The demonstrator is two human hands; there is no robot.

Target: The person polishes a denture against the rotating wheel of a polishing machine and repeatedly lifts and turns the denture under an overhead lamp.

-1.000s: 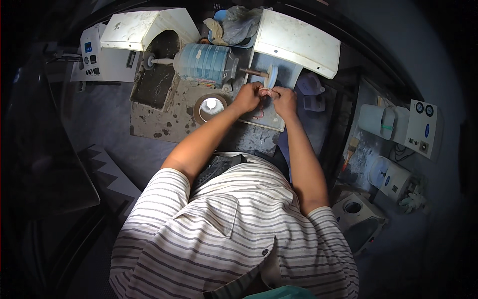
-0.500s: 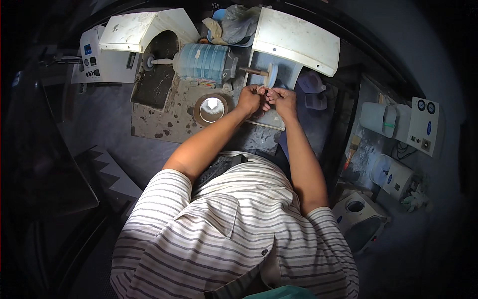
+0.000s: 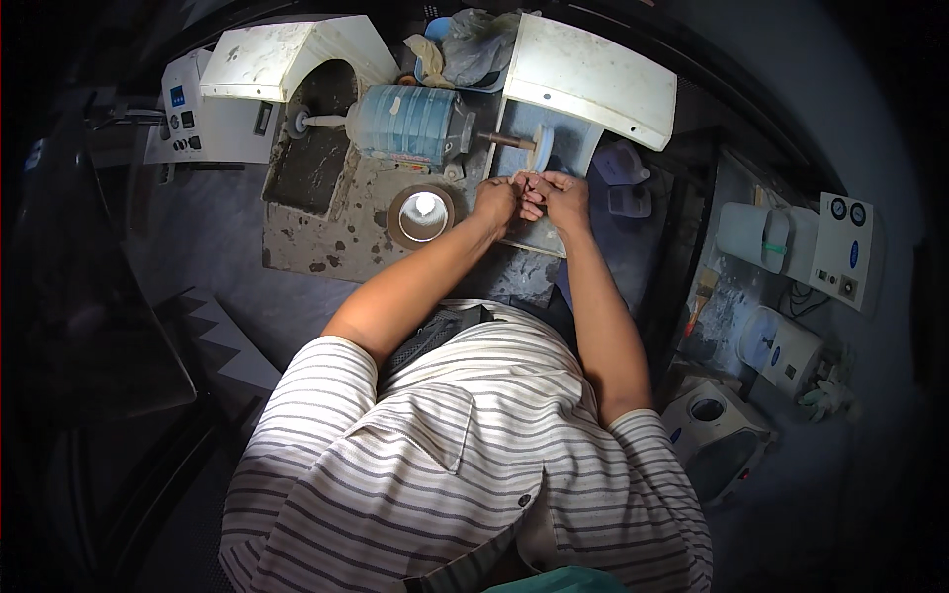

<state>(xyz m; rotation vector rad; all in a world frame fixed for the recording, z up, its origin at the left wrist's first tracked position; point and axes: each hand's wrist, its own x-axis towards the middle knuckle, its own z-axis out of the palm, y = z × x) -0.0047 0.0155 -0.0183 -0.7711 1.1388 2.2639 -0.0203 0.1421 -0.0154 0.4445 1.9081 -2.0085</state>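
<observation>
Close together over the right-hand tray [image 3: 537, 237], my left hand [image 3: 500, 202] and my right hand [image 3: 563, 201] meet at their fingertips. Both are closed around a small thing that is mostly hidden by the fingers; its kind cannot be made out. Just beyond the fingertips is a pale blue and cream polishing wheel [image 3: 543, 147] on a brown spindle [image 3: 509, 141]. The spindle comes from a motor wrapped in a blue translucent plastic jug [image 3: 403, 125]. A white hood [image 3: 593, 81] stands over the wheel and tray.
Left of the motor, a second white hood [image 3: 297, 54] covers a dirty tray [image 3: 311, 148]. A lit round lamp [image 3: 425, 212] is beside my left forearm. A blue basin [image 3: 435, 32] holds a grey plastic bag [image 3: 476, 47]. Rightward are plastic containers [image 3: 621, 163], a brush [image 3: 703, 296] and white machines [image 3: 778, 348].
My hands stay at the same place under the wheel, with only slight finger movement. The whole view has shifted a few pixels.
</observation>
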